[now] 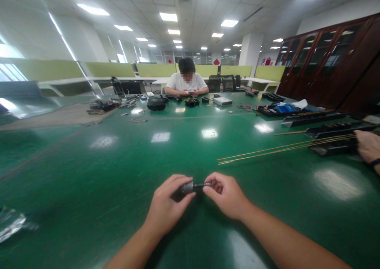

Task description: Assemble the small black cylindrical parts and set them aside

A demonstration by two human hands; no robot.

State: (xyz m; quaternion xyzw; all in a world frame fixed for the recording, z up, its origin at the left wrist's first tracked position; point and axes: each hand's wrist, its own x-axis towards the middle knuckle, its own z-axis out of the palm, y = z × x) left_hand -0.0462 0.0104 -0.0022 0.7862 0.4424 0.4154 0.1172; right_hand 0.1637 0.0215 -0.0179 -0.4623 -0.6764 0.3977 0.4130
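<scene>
Grey cylinder: it sits in the left hand (169,199), near the front edge of view; the grey cylinder (187,188) seems to be held just above the green table (133,150).
Left grip: thumb and fingers are clamped around the cylinder from 2 sides.
Dark shaft: the dark shaft (198,186) runs from the cylinder's right end to the right hand (230,196), roughly level and in line with it.
Right grip: thumb and fingertips pinch the shaft's far end; the fingers hide its tip.
Done so far: the 2 parts are lined up and meet end to end; whether they are fixed together or 1 merely rests in the other, I cannot tell.
Left to do: with 2 hands on the piece and nothing set down, the handling looks to be midway; the remaining amount does not show.
Brass-coloured rods: the long rods (267,152) lie beyond the right hand, well apart from it.
Co-worker's hand: 1 hand (368,146) reaches in at the right edge, near the rods' far ends.
</scene>
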